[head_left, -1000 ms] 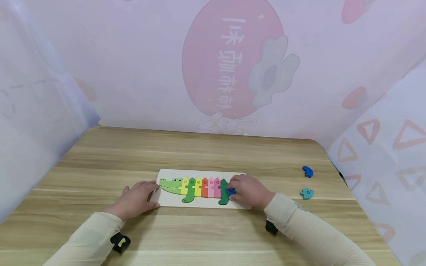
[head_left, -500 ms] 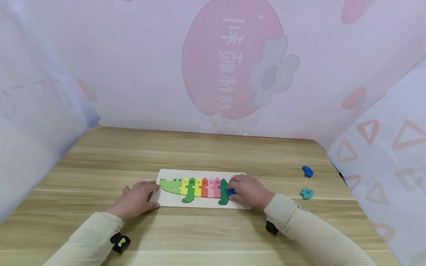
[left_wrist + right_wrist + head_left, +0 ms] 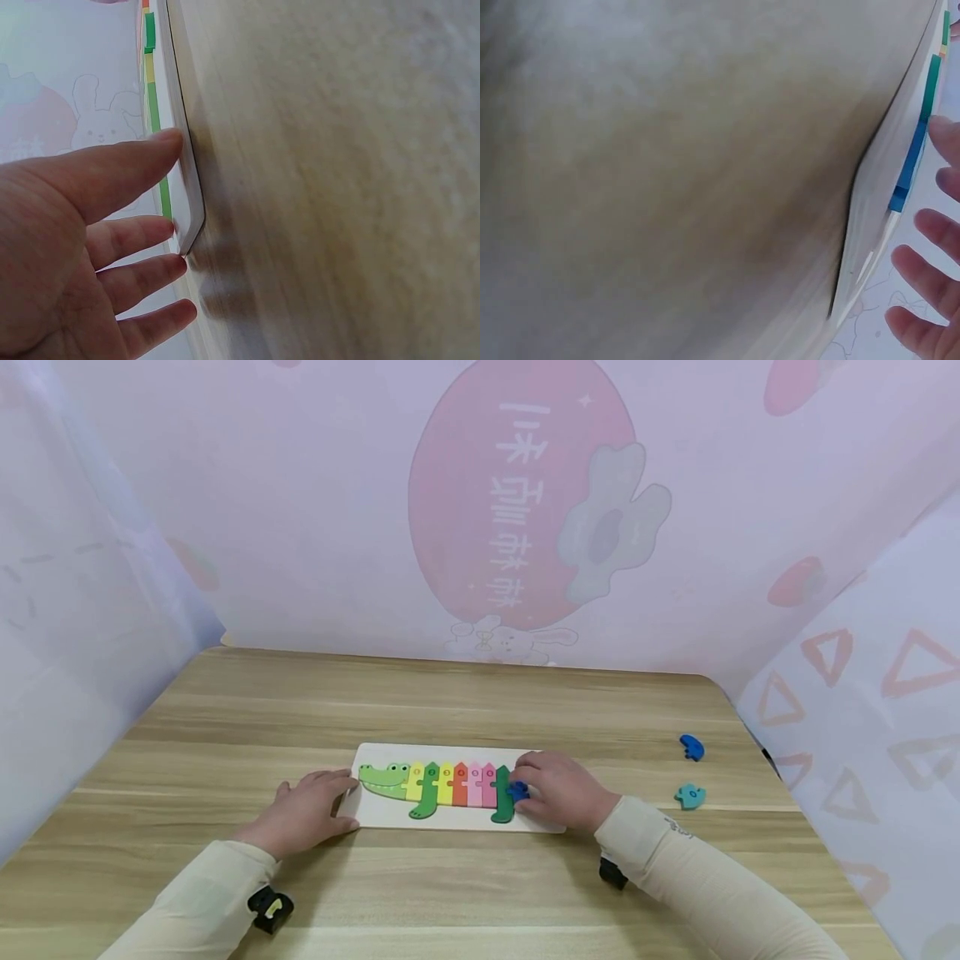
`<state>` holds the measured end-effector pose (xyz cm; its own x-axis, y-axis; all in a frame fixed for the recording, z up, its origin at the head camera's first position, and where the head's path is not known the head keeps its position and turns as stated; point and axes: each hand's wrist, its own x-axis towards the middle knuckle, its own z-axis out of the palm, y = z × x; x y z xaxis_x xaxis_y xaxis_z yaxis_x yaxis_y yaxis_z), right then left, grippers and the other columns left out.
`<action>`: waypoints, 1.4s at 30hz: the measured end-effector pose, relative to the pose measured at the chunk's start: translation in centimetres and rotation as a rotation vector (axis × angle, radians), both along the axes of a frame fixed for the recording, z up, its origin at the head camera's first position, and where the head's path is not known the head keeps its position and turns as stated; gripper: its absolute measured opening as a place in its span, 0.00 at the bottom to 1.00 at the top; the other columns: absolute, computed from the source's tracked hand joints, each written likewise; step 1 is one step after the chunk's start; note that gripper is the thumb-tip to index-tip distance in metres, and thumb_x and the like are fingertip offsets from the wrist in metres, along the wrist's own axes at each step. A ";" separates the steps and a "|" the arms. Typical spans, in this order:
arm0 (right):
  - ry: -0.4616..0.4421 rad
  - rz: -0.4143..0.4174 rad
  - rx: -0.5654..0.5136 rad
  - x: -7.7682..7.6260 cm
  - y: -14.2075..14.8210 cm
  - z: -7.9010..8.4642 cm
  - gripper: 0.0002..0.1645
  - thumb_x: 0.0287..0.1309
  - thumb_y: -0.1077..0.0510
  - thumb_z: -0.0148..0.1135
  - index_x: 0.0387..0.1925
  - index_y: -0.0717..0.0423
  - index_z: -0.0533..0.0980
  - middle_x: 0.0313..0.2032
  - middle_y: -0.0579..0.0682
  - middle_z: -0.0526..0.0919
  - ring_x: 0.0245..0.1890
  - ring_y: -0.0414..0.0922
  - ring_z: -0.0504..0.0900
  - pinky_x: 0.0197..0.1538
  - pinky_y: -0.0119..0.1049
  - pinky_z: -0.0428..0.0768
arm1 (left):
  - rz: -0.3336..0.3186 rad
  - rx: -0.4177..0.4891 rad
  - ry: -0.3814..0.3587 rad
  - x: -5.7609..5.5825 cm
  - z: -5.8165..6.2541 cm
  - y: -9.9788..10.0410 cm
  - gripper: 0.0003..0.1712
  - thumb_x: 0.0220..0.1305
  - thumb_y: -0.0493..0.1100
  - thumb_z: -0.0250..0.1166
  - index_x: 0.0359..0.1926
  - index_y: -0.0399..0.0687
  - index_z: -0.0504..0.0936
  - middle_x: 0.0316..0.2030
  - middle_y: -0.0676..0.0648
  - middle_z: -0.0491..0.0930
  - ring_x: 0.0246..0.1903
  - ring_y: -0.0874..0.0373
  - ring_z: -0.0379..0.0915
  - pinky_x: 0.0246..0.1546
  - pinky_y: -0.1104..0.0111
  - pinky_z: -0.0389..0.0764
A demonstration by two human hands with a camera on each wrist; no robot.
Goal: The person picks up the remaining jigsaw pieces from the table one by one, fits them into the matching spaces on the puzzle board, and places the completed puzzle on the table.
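Observation:
A flat white puzzle board point(image 3: 457, 820) lies on the table, bearing a crocodile made of coloured, numbered pieces. Its green head point(image 3: 385, 779) is at the left end and a dark green leg piece point(image 3: 503, 802) toward the right. My left hand point(image 3: 303, 814) rests at the board's left end, its thumb point(image 3: 161, 146) at the near edge and its fingers fairly straight. With thumb and forefinger, my right hand point(image 3: 562, 791) holds a blue puzzle piece point(image 3: 517, 791) low on the board, against the dark green leg. In the right wrist view, the other fingers are spread beyond the blue piece point(image 3: 909, 169).
Two loose puzzle pieces lie to the right on the wooden table point(image 3: 450, 893): a dark blue curved one point(image 3: 692, 747) and a teal one point(image 3: 690, 797). A pale printed curtain point(image 3: 300, 527) stands behind the table and along its sides.
The blue piece shows a little more between my right thumb and forefinger, and lies flatter beside the dark green leg. My left hand has stayed at the board's left end.

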<state>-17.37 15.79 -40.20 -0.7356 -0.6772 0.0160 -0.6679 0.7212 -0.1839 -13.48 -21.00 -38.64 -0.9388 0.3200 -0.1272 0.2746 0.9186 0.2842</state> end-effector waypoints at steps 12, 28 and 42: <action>0.016 -0.031 -0.011 0.1 0.0 0.4 0.19 0.58 0.44 0.66 0.49 0.47 0.81 0.55 0.50 0.77 0.54 0.47 0.76 0.59 0.44 0.76 | 0.000 0.007 0.003 0.0 -0.2 -0.1 0.34 0.54 0.50 0.72 0.58 0.37 0.76 0.62 0.34 0.70 0.61 0.33 0.64 0.49 0.23 0.56; 0.025 -0.100 -0.034 0.0 0.0 1.5 0.22 0.58 0.46 0.66 0.52 0.49 0.79 0.57 0.51 0.77 0.56 0.48 0.76 0.59 0.45 0.76 | 0.001 0.009 0.007 0.0 -0.3 -0.1 0.34 0.54 0.50 0.72 0.58 0.38 0.76 0.62 0.34 0.71 0.60 0.33 0.64 0.49 0.24 0.57; 0.191 -0.077 -0.126 -0.2 0.3 2.2 0.22 0.54 0.50 0.71 0.49 0.54 0.80 0.51 0.52 0.80 0.52 0.49 0.79 0.57 0.44 0.78 | 0.013 -0.008 -0.005 -0.1 -0.3 0.0 0.34 0.54 0.51 0.72 0.58 0.38 0.76 0.62 0.34 0.70 0.60 0.32 0.64 0.49 0.23 0.55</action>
